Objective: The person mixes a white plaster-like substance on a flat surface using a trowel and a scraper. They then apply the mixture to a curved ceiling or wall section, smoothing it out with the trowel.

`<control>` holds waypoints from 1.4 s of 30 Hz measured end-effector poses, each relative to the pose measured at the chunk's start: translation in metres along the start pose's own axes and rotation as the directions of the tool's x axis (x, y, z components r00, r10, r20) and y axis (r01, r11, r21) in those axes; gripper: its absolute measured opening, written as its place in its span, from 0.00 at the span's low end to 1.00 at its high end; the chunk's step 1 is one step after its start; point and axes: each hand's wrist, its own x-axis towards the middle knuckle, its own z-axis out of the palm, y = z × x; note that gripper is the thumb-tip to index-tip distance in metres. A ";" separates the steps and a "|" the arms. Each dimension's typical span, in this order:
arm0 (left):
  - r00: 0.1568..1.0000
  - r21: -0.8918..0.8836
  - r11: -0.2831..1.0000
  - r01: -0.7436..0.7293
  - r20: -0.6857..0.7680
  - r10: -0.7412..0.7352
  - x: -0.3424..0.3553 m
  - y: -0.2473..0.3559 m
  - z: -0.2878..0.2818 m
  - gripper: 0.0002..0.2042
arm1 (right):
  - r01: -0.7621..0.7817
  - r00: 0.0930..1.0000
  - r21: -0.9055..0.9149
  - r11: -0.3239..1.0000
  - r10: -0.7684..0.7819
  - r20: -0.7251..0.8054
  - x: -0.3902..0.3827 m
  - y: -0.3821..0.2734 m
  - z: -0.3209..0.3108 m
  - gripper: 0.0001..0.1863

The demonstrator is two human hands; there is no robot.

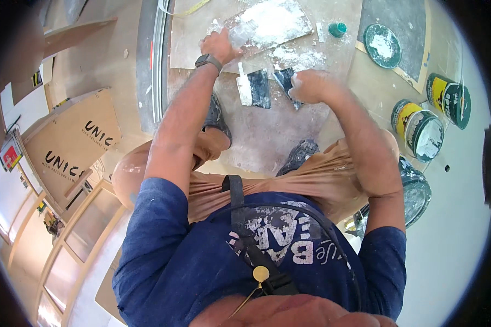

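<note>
My left hand (pixel 220 47), with a watch at the wrist, is closed at the left edge of a grey sheet (pixel 244 46) heaped with white powder or paste (pixel 273 22). Its fingertips are partly hidden. My right hand (pixel 310 86) is slightly blurred and closed on a dark, flat scraper (pixel 284 82) smeared with white. To the left of that scraper, a second dark scraper (pixel 261 89) with a white-coated side lies on the floor board. White crumbs (pixel 294 56) are scattered between the sheet and my right hand.
A green cap-like cup (pixel 337 29) and a white strip (pixel 319 32) lie right of the sheet. Farther right are a green lid (pixel 382 46) with white paste and tubs (pixel 425 135) (pixel 448 101). Metal rails (pixel 159 65) run along the left; cardboard (pixel 73 144) stands beyond.
</note>
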 end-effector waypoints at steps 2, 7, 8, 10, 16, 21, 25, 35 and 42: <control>1.000 0.010 1.000 -0.002 0.003 0.002 -0.001 -0.001 0.003 0.32 | 0.029 0.998 0.045 0.999 -0.027 -0.062 0.002 0.000 -0.001 0.17; 0.999 0.004 1.000 0.008 0.033 -0.008 0.001 0.003 0.000 0.32 | 0.077 0.997 -0.022 0.997 -0.077 -0.028 0.011 0.003 -0.002 0.17; 0.999 0.003 1.000 0.005 0.037 -0.005 0.002 0.003 0.000 0.33 | 0.083 0.996 -0.028 0.996 -0.083 -0.033 0.014 0.004 0.000 0.17; 0.999 -0.001 1.000 0.001 0.043 -0.001 0.004 0.004 0.000 0.33 | 0.091 0.995 -0.034 0.995 -0.092 -0.039 0.015 0.005 0.000 0.16; 0.998 -0.014 1.000 -0.005 0.063 0.006 0.006 0.005 -0.003 0.32 | 0.034 0.997 0.027 0.999 -0.033 -0.065 0.009 0.003 -0.006 0.17; 0.997 0.003 1.000 0.003 0.075 -0.003 0.007 0.004 -0.003 0.33 | 0.048 0.997 -0.009 0.999 -0.049 -0.064 0.008 0.002 -0.007 0.17; 0.995 0.008 1.000 0.002 0.103 -0.003 0.009 0.007 -0.006 0.33 | 0.018 0.996 0.030 0.999 -0.015 -0.089 0.004 0.002 -0.006 0.16; 0.992 0.007 1.000 0.002 0.123 -0.003 0.009 0.010 -0.009 0.33 | 0.034 0.996 0.010 0.999 -0.033 -0.081 -0.001 0.001 -0.009 0.15; 0.993 -0.010 1.000 -0.010 0.119 0.011 0.010 0.008 -0.008 0.32 | 0.018 0.998 -0.003 1.000 -0.018 -0.063 -0.003 -0.004 -0.012 0.15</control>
